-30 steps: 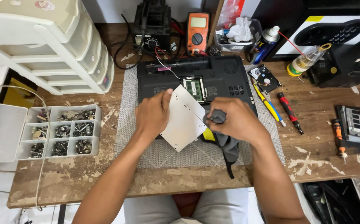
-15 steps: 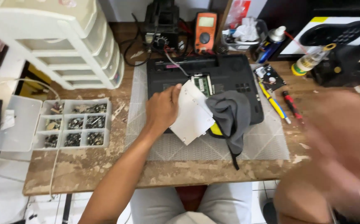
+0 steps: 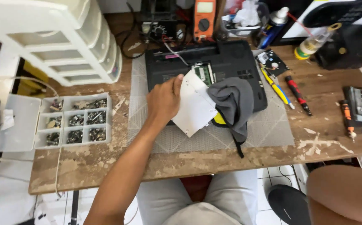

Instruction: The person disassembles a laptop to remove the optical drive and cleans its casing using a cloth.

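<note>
Your left hand (image 3: 163, 100) lies flat, fingers loosely spread, pressing the white rectangular plastic cover panel (image 3: 195, 109) onto the black upturned laptop (image 3: 206, 66); a crumpled grey cloth (image 3: 233, 104) touches the panel's right edge; your right hand is out of sight.

My left hand (image 3: 164, 100) lies flat, palm down, fingers (image 3: 176, 83) together, arm stretched forward. My right arm hangs low off the table's front right corner, hand unseen.

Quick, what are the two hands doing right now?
Left hand: rests flat and open on the white panel, pressing it against the black laptop.
Right hand: out of view; only part of that arm shows at the lower right.
</note>
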